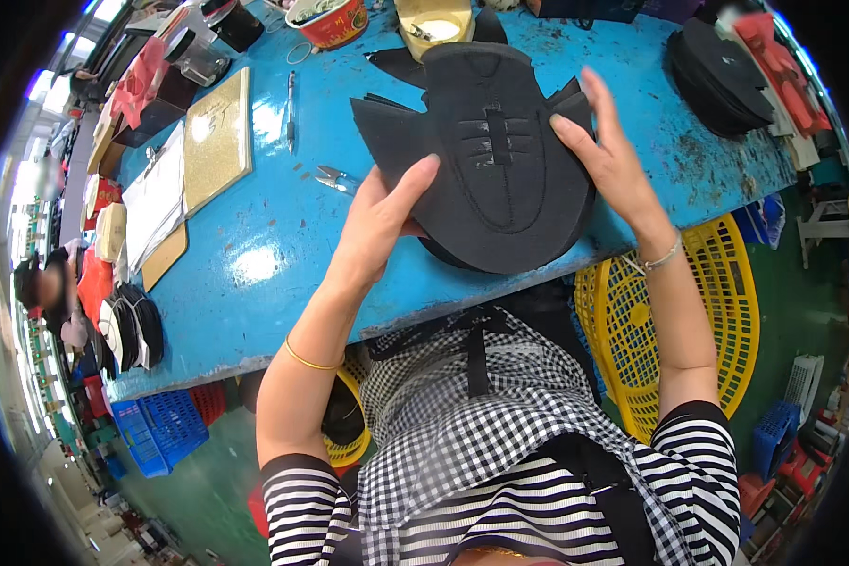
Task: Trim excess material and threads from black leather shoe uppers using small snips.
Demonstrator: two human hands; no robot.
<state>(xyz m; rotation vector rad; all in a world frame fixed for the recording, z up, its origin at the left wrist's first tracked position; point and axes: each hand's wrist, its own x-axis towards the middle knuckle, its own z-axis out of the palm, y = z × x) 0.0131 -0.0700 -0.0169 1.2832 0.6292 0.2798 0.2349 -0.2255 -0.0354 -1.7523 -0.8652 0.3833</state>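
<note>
A stack of black fabric shoe uppers (500, 203) lies at the table's front edge, rounded toe toward me, with stitched lines and a slit down the middle of the top piece. My left hand (379, 224) is closed on its left side, thumb on top and fingers mostly hidden beneath. On the right side, my right hand (613, 160) grips the stack with its thumb on the top piece and the index finger stretched up along the edge. More black pointed pieces (387, 132) stick out behind the stack. Small thread snips (335, 180) lie just left of it.
A pen (291, 111), a gold notebook (219, 127) and papers (156, 193) lie on the blue table (245, 311). Behind stand a red bowl (335, 26) and a yellow container (434, 30). Another black stack (717, 80) sits right. Below is a yellow basket (740, 311).
</note>
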